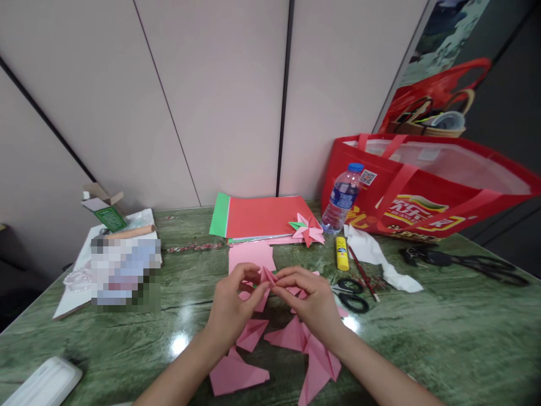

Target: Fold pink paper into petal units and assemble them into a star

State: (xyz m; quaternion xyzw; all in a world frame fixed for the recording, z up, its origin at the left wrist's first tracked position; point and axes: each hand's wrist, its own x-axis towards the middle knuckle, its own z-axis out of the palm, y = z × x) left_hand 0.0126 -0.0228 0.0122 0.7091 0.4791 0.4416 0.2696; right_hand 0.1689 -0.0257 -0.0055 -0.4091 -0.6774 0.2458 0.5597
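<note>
A small folded pink paper piece (267, 276) is pinched between my two hands above the middle of the table. My left hand (237, 296) grips its left side with thumb and index finger. From the right, the fingertips of my right hand (307, 294) close on the same piece. Beneath and in front of my hands lie several other folded pink paper pieces (239, 374), some partly hidden. Just beyond them is a flat pink sheet (250, 255). A finished-looking pink and green paper flower (307, 229) rests on the stack of coloured paper (266, 217).
To the right are black-handled scissors (354, 295), a yellow glue stick (342, 254), a dark red pencil (364, 275), white tissue (380, 256) and a water bottle (342, 197). Behind them stands a red shopping bag (406, 186). A small green box (109, 216) sits at left.
</note>
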